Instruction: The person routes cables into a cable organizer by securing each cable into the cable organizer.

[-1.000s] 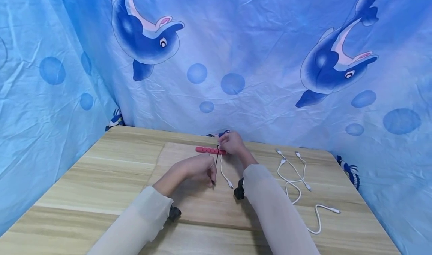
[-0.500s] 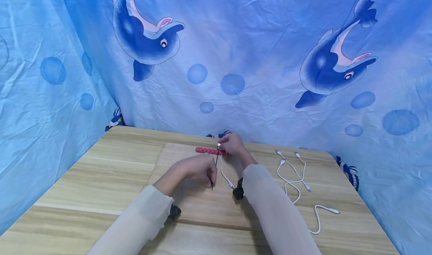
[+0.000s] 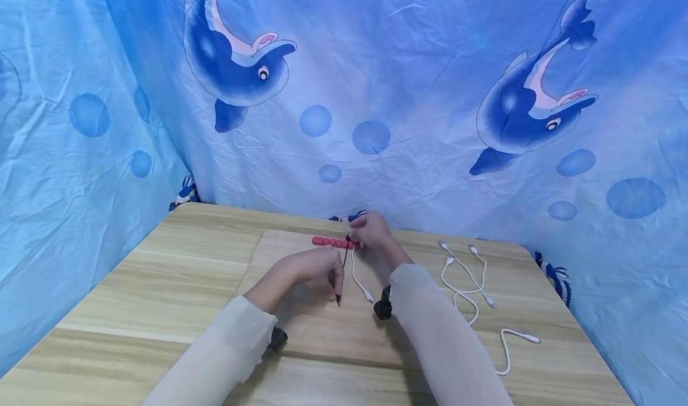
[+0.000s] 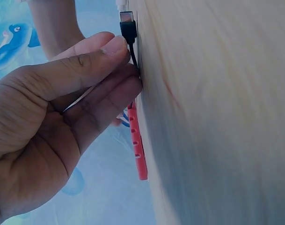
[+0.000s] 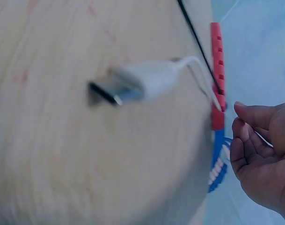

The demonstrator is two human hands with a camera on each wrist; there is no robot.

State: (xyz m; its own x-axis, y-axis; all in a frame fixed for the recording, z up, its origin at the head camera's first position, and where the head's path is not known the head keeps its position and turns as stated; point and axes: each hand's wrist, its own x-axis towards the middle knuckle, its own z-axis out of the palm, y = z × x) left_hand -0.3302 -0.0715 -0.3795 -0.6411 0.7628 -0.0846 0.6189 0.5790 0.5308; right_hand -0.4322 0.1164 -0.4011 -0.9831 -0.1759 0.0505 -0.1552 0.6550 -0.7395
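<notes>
A red cable organizer [image 3: 330, 242] with several notches lies along the far edge of the wooden board. A thin black USB cable [image 3: 346, 255] runs from its right part toward me. My left hand [image 3: 317, 270] pinches this cable just behind its near plug [image 4: 128, 29]. At the organizer's right end hovers my right hand [image 3: 372, 230], its fingers loosely curled beside the cable's dark far end [image 3: 348, 237]. Nothing shows between its fingertips in the right wrist view. A white USB cable [image 3: 355, 273] also leaves the organizer, its plug [image 5: 142, 82] large in the right wrist view.
Several white USB cables [image 3: 466, 288] lie loose on the table right of the board [image 3: 344, 346]. One more white cable [image 3: 507, 352] curves near my right sleeve. Behind the table's far edge hangs a blue dolphin-print cloth [image 3: 419, 95].
My left hand has drawn the black cable slightly toward me. Its bright far plug, seen by the right fingertips half a second ago, now shows as a dark end closer to the organizer.
</notes>
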